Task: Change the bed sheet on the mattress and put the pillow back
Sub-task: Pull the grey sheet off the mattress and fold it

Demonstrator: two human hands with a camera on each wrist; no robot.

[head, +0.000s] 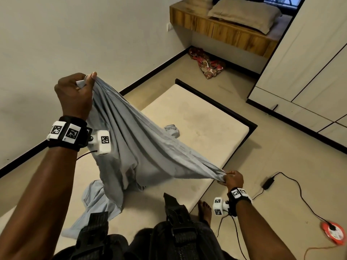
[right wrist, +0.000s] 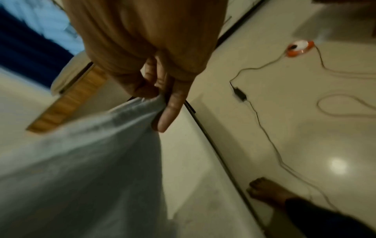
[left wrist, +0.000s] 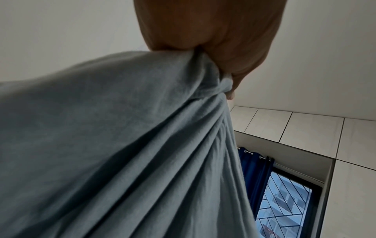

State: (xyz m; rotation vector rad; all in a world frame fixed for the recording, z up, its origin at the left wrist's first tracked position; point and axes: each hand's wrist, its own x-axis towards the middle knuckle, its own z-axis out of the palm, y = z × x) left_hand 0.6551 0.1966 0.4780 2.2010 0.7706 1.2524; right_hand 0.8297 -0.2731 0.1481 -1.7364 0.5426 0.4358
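Note:
A grey-blue bed sheet (head: 135, 147) hangs stretched between my two hands above the bare cream mattress (head: 197, 117). My left hand (head: 82, 85) is raised high on the left and grips one bunched end of the sheet (left wrist: 142, 145). My right hand (head: 228, 178) is low near the mattress's right edge and pinches the other end of the sheet (right wrist: 101, 145). The sheet's loose lower part trails on the mattress in front of me. A beige pillow (head: 246, 14) lies on the wooden bench (head: 216, 29) at the far end of the room.
A crumpled patterned cloth (head: 206, 63) lies on the floor below the bench. A black power adapter with cable (head: 268, 182) and an orange extension reel (head: 333, 233) lie on the floor to the right. White wardrobe doors (head: 304, 59) stand at right. My bare foot (head: 204, 209) stands beside the mattress.

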